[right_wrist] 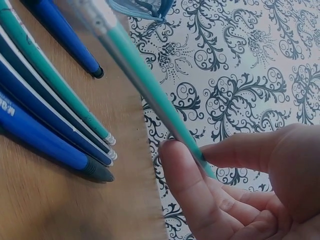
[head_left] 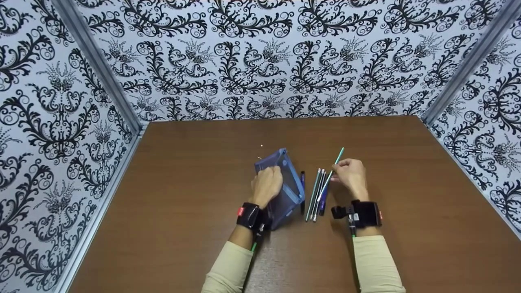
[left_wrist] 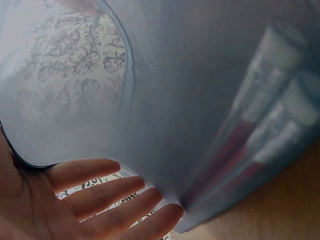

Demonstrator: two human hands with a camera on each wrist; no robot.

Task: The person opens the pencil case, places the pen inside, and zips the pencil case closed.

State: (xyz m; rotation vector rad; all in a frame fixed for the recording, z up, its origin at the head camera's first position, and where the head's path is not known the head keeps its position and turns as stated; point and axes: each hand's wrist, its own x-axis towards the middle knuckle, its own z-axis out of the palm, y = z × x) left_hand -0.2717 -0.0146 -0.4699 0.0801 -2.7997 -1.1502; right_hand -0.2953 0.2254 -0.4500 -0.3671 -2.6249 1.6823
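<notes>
My left hand [head_left: 268, 183] grips the edge of a translucent blue zippered pencil case [head_left: 285, 205], which is tilted up off the table. Through its mesh, in the left wrist view, two reddish pencils [left_wrist: 235, 140] with white eraser ends show blurred. My right hand [head_left: 352, 175] pinches a green pencil [right_wrist: 150, 95] between thumb and fingertips, held slanted above the other pencils. Below it, several pencils [head_left: 313, 199] lie side by side on the table. A blue pen [right_wrist: 55, 140] with a dark end lies along their right side.
Another dark blue pen [head_left: 302, 183] lies between the pencil case and the row of pencils. The brown wooden table [head_left: 183, 183] is enclosed by patterned walls [head_left: 260, 61] at the back and both sides.
</notes>
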